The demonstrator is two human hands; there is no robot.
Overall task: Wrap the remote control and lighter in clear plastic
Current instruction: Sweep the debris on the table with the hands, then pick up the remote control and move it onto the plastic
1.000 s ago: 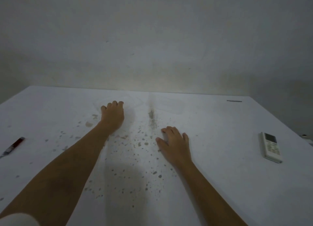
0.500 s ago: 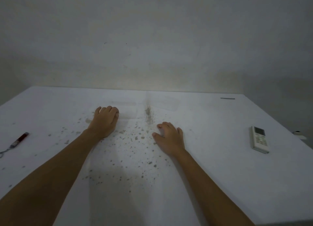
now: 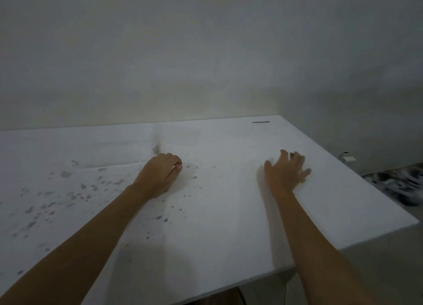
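Observation:
My right hand (image 3: 286, 171) stretches toward the right side of the white table (image 3: 229, 224), fingers apart and blurred. It covers the spot where the white remote control lay; only a small dark bit (image 3: 292, 154) shows between the fingers. My left hand (image 3: 160, 174) rests near the table's middle with its fingers curled in. A faint sheet of clear plastic (image 3: 119, 154) lies beside and under it. I cannot tell whether the fingers pinch the sheet. The lighter is out of view.
Grey speckled stains (image 3: 66, 174) cover the left part of the table. A short dark mark (image 3: 261, 122) sits at the far right corner. Beyond the right edge are a small white object (image 3: 348, 158) and a dark patterned thing (image 3: 400, 185) on the floor.
My view has swung to the right, so the lighter has left the frame. My right hand has moved right onto the remote control. My left hand's fingers have curled in.

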